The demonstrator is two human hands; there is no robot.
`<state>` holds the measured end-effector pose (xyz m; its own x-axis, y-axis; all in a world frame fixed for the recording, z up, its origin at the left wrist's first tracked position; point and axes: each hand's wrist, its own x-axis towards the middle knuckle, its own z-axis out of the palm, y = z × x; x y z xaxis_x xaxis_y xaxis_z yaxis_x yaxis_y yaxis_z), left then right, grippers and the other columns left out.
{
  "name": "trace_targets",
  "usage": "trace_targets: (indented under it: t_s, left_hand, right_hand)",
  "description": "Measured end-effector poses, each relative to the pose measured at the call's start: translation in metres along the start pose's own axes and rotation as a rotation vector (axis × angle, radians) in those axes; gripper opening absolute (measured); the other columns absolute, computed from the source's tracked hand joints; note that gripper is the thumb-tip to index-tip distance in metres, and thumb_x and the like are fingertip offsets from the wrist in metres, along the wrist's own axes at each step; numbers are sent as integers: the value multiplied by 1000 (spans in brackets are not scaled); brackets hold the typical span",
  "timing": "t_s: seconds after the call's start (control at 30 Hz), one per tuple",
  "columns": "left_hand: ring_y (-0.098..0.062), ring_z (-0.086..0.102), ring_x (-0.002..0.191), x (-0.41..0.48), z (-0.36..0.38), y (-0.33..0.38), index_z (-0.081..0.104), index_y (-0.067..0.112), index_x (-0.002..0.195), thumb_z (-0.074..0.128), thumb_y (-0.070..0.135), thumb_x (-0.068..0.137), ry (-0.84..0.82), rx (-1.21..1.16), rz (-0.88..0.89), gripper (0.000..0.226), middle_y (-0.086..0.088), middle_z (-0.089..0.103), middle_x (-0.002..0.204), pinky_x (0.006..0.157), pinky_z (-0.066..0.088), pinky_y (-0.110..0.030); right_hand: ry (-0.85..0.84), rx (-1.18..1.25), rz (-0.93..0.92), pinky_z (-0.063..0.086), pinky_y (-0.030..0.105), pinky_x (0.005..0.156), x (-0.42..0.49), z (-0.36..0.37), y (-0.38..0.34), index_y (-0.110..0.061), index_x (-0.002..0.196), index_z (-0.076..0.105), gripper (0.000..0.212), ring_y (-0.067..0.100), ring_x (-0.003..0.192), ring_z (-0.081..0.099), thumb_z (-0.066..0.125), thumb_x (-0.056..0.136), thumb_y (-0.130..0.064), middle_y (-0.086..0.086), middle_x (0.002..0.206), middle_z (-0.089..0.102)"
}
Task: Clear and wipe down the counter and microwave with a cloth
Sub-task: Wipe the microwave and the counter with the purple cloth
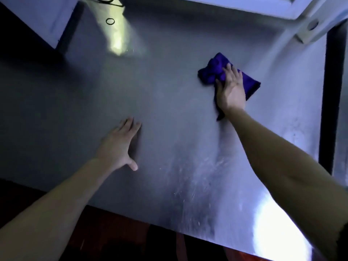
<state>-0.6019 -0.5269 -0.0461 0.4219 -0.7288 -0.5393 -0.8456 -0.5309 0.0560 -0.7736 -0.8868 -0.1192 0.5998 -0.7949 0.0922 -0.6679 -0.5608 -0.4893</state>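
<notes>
Overhead, the right hand (230, 91) presses flat, fingers straight, on a bunched purple cloth (216, 71) toward the far right corner of the steel worktop (169, 102). Nearer the front edge, the left hand (120, 143) rests released, palm down. A small black ring (110, 21) lies by the far edge.

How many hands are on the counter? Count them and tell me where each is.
2. The left hand rests flat on the bare counter near its middle; the right hand presses the purple cloth farther back on the right. Neither is hidden.
</notes>
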Motion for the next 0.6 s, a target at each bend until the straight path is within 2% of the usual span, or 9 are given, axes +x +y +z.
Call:
trace_targets:
  t_s: [0.1, 0.17, 0.23, 0.27, 0.33, 0.4, 0.43, 0.5, 0.6]
  left_hand:
    - [-23, 0, 166, 0, 1, -4, 1, 26, 171, 99, 69, 37, 25, 10, 11, 171, -6, -3, 180, 132, 24, -47]
    - [-22, 0, 166, -2, -2, -1, -4, 27, 170, 98, 71, 39, 7, 22, 22, 172, -4, -5, 180, 131, 26, -48]
    - [-22, 3, 166, -1, -10, -6, -1, 25, 171, 101, 63, 45, -47, 0, 31, 167, -1, -3, 179, 131, 26, -47]
    - [-22, 8, 166, 1, -17, -11, 7, 24, 172, 103, 53, 50, -77, -30, 42, 158, 1, 2, 179, 131, 26, -45]
    - [-25, 27, 161, 14, -34, -22, 28, 22, 168, 101, 32, 65, -95, -89, 58, 127, -4, 23, 176, 128, 31, -41]
    - [-29, 46, 149, 36, -52, -28, 44, 24, 161, 97, 29, 72, -31, -71, 61, 104, -5, 47, 164, 120, 42, -45]
    - [-30, 50, 144, 48, -62, -27, 47, 26, 159, 98, 34, 69, 10, -52, 61, 104, -5, 52, 159, 115, 46, -47]
    - [-32, 47, 145, 77, -77, -21, 43, 27, 159, 102, 45, 57, 76, -36, 69, 120, -6, 49, 158, 115, 46, -51]
    - [-34, 23, 161, 120, -102, -10, 21, 29, 168, 103, 60, 43, 133, 23, 66, 153, -10, 22, 175, 127, 30, -54]
  right_hand:
    - [-52, -6, -87, 11, 40, 134, 4, 29, -55, -4, 160, 42, 61, 31, 161, 27, 46, 110, -39, 15, 170, 35]
    - [-122, 37, -230, 21, 46, 132, -53, 44, -85, -4, 160, 43, 61, 32, 159, 31, 53, 110, -37, 16, 169, 37]
    - [-215, 76, -440, 30, 53, 127, -141, 48, -107, -3, 157, 47, 58, 31, 158, 34, 58, 107, -30, 15, 167, 41]
    - [-289, 82, -562, 30, 54, 128, -180, 43, -113, -3, 158, 47, 57, 29, 159, 33, 56, 107, -28, 14, 168, 40]
    - [-460, 90, -756, 23, 48, 132, -225, 28, -107, -6, 161, 43, 55, 23, 163, 24, 53, 111, -26, 9, 172, 33]
    - [-515, 96, -854, 20, 44, 133, -203, 18, -79, -9, 161, 43, 55, 19, 163, 22, 57, 111, -25, 4, 173, 32]
    - [-496, 80, -818, 22, 45, 133, -176, 14, -64, -10, 160, 46, 54, 19, 162, 25, 58, 110, -24, 4, 172, 34]
    - [-365, 54, -582, 24, 47, 131, -102, 8, -32, -9, 157, 50, 53, 24, 160, 31, 55, 109, -30, 7, 169, 39]
    - [-92, 13, -113, 16, 42, 133, 16, 0, 4, -7, 157, 49, 58, 32, 158, 34, 47, 108, -37, 13, 168, 41]
